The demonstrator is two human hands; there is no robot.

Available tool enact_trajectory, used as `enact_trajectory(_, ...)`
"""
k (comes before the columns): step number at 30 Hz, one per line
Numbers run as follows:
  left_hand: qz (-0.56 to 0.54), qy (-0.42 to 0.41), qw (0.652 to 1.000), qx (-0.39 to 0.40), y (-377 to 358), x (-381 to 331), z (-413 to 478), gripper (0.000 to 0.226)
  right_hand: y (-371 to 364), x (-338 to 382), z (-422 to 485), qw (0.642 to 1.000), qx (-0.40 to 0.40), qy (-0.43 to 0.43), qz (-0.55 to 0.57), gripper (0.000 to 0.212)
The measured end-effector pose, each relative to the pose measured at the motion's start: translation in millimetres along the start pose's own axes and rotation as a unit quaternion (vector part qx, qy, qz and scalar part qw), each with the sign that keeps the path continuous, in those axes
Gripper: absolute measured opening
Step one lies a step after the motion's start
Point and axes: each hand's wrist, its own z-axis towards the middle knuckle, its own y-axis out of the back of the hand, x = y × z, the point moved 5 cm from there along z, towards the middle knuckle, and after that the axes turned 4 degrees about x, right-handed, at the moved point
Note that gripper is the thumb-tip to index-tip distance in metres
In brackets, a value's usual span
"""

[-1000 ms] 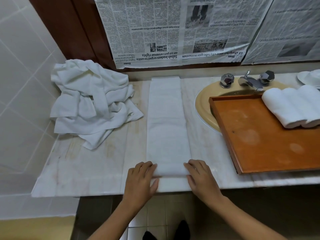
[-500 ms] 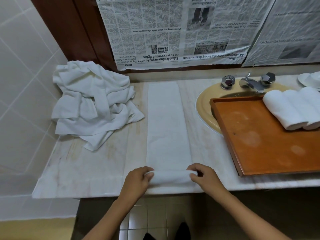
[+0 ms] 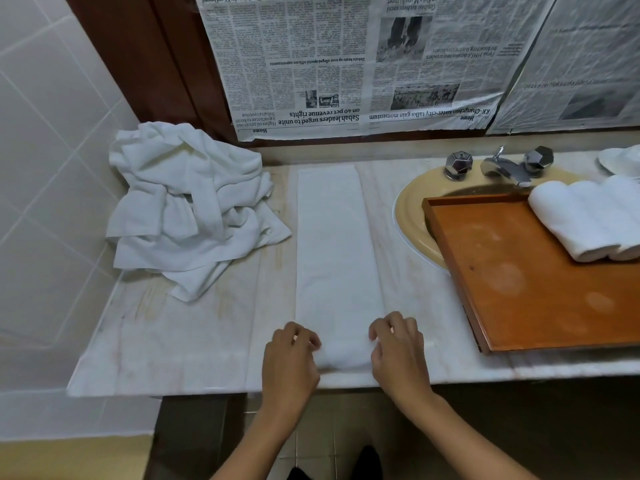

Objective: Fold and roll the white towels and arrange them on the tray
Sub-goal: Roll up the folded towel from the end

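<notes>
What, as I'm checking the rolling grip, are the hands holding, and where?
The folded towel: the left hand and the right hand each grip one side of its rolled-up near end.

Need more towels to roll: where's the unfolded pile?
Head view: the crumpled towel pile sits far left on the counter against the tiled wall, beside the folded towel strip.

Newspaper sheets (image 3: 346, 64) hang above a chrome faucet (image 3: 505, 168) and yellow sink (image 3: 408, 216).
</notes>
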Motion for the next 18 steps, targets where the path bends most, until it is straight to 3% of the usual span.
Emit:
enact_trajectory(3,0.029,-0.075,0.996,-0.033,-7,-9,-15,0.035,-6,5,-14,0.997,-0.005,0.073,-0.037,0.043)
enact_trajectory(7,0.024,-0.129,0.989,-0.063,-8,-5,-37,0.027,-7,4,-28,0.994,-0.011,0.093,-0.052,0.037)
enact_trajectory(11,0.071,-0.182,0.98,-0.028,-14,5,-33,0.038,-11,0,-31,0.989,0.025,0.101,-0.1,0.049)
enact_trajectory(18,0.055,-0.15,0.984,0.082,-10,18,10,0.036,-5,-2,-5,0.99,0.082,0.083,-0.085,0.055)
